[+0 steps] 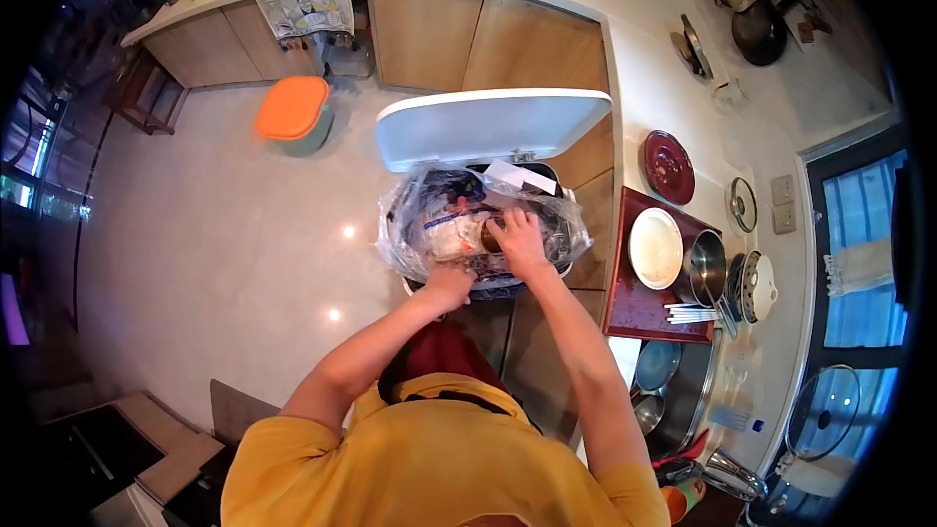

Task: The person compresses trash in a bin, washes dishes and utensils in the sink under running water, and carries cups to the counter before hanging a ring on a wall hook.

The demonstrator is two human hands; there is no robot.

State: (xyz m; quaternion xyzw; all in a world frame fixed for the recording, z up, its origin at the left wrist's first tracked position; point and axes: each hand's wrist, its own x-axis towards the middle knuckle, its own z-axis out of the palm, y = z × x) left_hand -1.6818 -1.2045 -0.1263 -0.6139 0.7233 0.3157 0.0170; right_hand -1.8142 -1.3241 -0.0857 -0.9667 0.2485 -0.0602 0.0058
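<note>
One clear plastic bag [400, 224] is lining one open bin [411, 286] on the floor [195, 205], its loose edges spilling over the rim. Inside it, one dark rounded item [492, 234] is lying beside a whitish wrapper [451, 234], and a white piece of card or box [519, 177] is sitting near the far rim. Two hands are working here. The right hand [520, 236] is reaching down onto the dark item, its fingers spreading slightly; whether they are gripping it, I cannot tell. The left hand [452, 285] is resting at the near rim, its fingers curling downward; what they are pinching, if anything, I cannot tell. The bin's one white lid [493, 127] is standing raised behind. One orange-topped bucket [293, 107] is standing well apart on the floor, to the left. On the right, the counter [639, 88] is carrying one dark red plate [670, 167] and one wooden tray [625, 278]; the tray is holding one white dish [656, 248] and one metal pot [705, 265]. Two round glass lids are leaning beyond: one smaller [742, 205], one larger [825, 412].
</note>
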